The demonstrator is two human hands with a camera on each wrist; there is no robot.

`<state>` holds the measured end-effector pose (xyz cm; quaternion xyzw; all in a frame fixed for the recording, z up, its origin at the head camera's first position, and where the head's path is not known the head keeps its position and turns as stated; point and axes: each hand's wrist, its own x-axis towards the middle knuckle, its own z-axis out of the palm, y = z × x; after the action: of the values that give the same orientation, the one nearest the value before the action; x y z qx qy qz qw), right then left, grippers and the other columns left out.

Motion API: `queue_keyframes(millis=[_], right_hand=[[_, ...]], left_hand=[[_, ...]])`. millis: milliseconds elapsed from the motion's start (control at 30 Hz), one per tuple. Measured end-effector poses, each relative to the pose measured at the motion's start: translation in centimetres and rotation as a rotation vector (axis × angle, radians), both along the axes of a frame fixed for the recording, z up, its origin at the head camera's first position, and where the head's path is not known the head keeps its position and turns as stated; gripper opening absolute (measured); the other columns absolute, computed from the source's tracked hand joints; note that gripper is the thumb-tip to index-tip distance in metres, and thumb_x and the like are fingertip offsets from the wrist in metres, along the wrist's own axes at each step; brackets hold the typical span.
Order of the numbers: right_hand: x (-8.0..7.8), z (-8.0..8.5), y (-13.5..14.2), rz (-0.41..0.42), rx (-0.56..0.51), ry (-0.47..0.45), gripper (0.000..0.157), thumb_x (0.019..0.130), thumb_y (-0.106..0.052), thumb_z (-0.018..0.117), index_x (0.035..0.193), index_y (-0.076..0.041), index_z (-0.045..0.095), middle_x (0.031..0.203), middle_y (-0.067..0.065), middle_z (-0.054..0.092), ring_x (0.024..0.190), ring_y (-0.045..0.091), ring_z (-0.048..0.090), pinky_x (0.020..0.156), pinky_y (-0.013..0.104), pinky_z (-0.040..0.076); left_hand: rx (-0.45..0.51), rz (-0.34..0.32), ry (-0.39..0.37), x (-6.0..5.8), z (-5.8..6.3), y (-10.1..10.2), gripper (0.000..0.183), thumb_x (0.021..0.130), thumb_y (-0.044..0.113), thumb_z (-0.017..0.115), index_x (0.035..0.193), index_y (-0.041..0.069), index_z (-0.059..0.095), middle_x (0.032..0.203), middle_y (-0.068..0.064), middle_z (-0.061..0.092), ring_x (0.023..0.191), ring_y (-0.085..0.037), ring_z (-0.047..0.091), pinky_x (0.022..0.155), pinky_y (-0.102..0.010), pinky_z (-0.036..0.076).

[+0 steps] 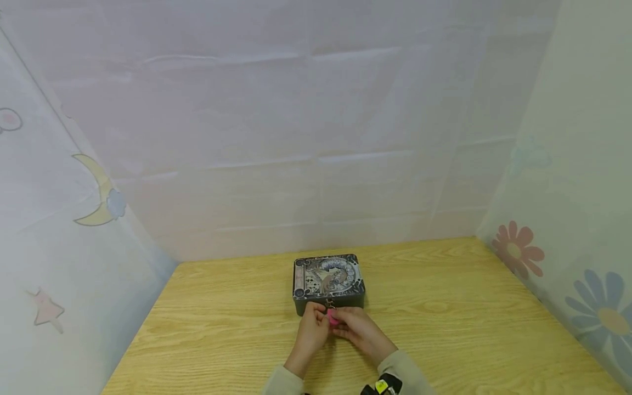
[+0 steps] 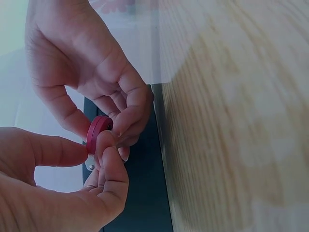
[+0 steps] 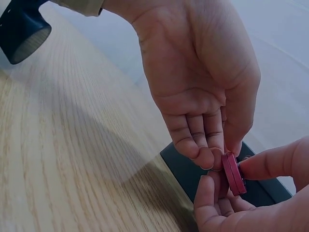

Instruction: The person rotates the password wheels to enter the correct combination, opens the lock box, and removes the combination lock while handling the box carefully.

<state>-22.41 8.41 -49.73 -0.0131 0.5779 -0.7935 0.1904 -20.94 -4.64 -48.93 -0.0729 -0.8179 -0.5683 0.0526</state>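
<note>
Pink padlock-like pc (image 1: pixel 332 317), 1 only, sits at the front side of the box, just below its 1 metal clasp (image 1: pixel 329 303), btwn both hands; can't tell if it's hooked on. 2 hands in view: L hand (image 1: pixel 313 327) pinches the pc btwn thumb & fingertips; R hand (image 1: pixel 364 331) also pinches it, from the other side, w/ its other fingers bent in. 1 box (image 1: pixel 328 277), dark sides, printed lid w/ ornate pattern, lid down, lying flat on 1 wood-grain table (image 1: pixel 207 329), toward the back edge. 2 pale sleeves, L (image 1: pixel 285 382) & R (image 1: pixel 408 376); 1 black device (image 1: pixel 391 382) w/ yellow patch near the R cuff. Around the table, 3 pale wall sheets: the L one has 1 yellow moon (image 1: pixel 94 216), the R one has 2 big flowers, 1 red (image 1: pixel 513 249) & 1 blue (image 1: pixel 611 321).
</note>
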Motion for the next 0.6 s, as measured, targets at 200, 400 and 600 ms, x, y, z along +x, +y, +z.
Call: queue_keyframes(millis=[200,400,600], right_hand=[[0.0,0.12,0.01,0.014,0.001,0.004,0.024,0.089,-0.01,0.049,0.1,0.011,0.052,0.08,0.003,0.053,0.076,0.011,0.053,0.074,0.027,0.047],[-0.24,0.19,-0.03,0.019,-0.002,-0.014,0.019,0.088,-0.008,0.049,0.095,0.009,0.052,0.078,0.003,0.053,0.073,0.011,0.052,0.071,0.026,0.047],[-0.12,0.32,0.03,0.009,-0.025,-0.027,0.026,0.088,-0.008,0.05,0.103,0.013,0.051,0.082,0.004,0.055,0.077,0.012,0.053,0.076,0.029,0.046]], left_hand=[[-0.001,0.0,-0.017,0.06,0.05,-0.01,0.018,0.078,-0.007,0.046,0.095,-0.004,0.043,0.066,-0.003,0.046,0.053,-0.008,0.042,0.046,-0.021,0.037],[-0.011,0.007,-0.013,0.01,0.06,-0.03,0.019,0.077,-0.007,0.047,0.096,-0.004,0.043,0.065,-0.002,0.046,0.052,-0.008,0.042,0.046,-0.021,0.037],[0.024,-0.013,0.035,0.27,0.07,-0.26,0.016,0.079,-0.005,0.046,0.095,-0.003,0.043,0.066,-0.003,0.047,0.053,-0.006,0.042,0.045,-0.022,0.038]])
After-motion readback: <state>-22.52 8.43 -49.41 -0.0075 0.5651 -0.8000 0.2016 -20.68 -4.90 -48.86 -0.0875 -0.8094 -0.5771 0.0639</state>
